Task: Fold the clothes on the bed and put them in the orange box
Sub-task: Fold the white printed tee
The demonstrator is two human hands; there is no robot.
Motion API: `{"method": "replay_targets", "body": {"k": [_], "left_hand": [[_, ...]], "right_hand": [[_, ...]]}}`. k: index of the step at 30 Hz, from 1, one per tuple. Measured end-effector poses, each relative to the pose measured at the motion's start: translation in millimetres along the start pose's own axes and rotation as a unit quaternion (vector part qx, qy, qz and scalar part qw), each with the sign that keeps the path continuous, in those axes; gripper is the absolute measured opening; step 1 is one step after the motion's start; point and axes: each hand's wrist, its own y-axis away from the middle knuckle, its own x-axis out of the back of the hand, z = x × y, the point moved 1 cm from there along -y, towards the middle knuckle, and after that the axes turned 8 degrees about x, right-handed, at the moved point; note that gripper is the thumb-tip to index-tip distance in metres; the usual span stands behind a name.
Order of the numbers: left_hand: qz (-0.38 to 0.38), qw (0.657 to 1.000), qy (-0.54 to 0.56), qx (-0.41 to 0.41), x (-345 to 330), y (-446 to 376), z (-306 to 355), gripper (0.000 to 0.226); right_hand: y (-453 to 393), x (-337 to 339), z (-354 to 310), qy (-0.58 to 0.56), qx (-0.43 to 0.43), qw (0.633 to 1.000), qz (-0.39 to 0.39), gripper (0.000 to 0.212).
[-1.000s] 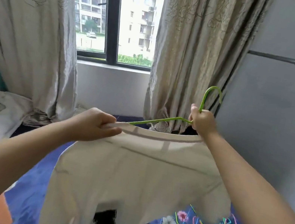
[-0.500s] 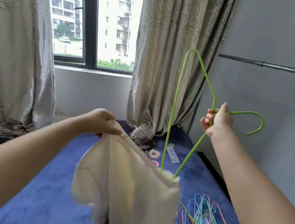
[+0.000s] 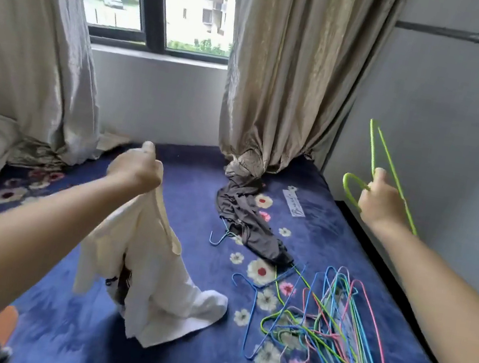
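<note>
Above the bed (image 3: 77, 329), left hand (image 3: 134, 171) fingers clench a cream shirt (image 3: 150, 277); right hand (image 3: 380, 201) fingers grip a green hanger (image 3: 378, 151).

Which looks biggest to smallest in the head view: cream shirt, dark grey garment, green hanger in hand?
1. Cream cotton shirt, hanging from the left hand, though it is also nearest the camera.
2. Dark grey crumpled garment on the bed.
3. Thin green wire hanger in the right hand.
</note>
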Motion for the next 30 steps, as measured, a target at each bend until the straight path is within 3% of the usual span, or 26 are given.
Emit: {"method": "replay_targets", "body": {"k": [3, 6, 11, 14, 16, 20, 23, 27, 29, 30], "left_hand": [[-0.123, 0.988, -0.093, 0.017, -66.3, 22.4, -2.1, 0.037], [-0.223, 0.968, -0.118, -0.004, -139.6, 52.2, 3.0, 0.036], [-0.363, 0.921, -0.136, -0.040, -264.4, 96.5, 28.0, 0.029], [-0.432, 0.892, -0.127, -0.042, -340.1, 114.1, 51.9, 0.017], [-0.456, 0.882, -0.119, -0.017, -388.2, 123.0, 62.9, 0.016], [-0.462, 0.877, -0.106, 0.079, -475.6, 134.6, 65.2, 0.043], [-0.444, 0.883, -0.099, 0.112, -514.8, 141.9, 60.5, 0.040], [-0.419, 0.903, -0.066, 0.068, -526.2, 139.2, 60.3, 0.025], [-0.453, 0.890, 0.018, 0.055, -514.8, 133.5, 67.8, 0.037], [-0.478, 0.868, 0.094, 0.090, -502.4, 131.3, 73.4, 0.040]], "right_hand": [[23.9, -55.3, 38.3, 0.069, -0.014, 0.991, -0.111, 0.056], [49.3, -105.8, 77.7, 0.090, -0.041, 0.977, -0.190, 0.061], [80.2, -181.9, 137.9, 0.101, -0.079, 0.949, -0.289, 0.024], [86.2, -230.8, 183.9, 0.113, -0.098, 0.933, -0.327, 0.023], [90.8, -262.4, 211.0, 0.120, -0.112, 0.923, -0.347, 0.022], [100.8, -320.1, 249.4, 0.110, -0.132, 0.911, -0.374, 0.024], [104.9, -347.6, 269.3, 0.098, -0.129, 0.907, -0.389, 0.025], [101.9, -360.2, 283.8, 0.104, -0.108, 0.898, -0.414, 0.025], [98.0, -360.5, 289.5, 0.091, -0.099, 0.896, -0.423, 0.025], [95.1, -358.4, 292.3, 0.082, -0.094, 0.895, -0.427, 0.026]]}}
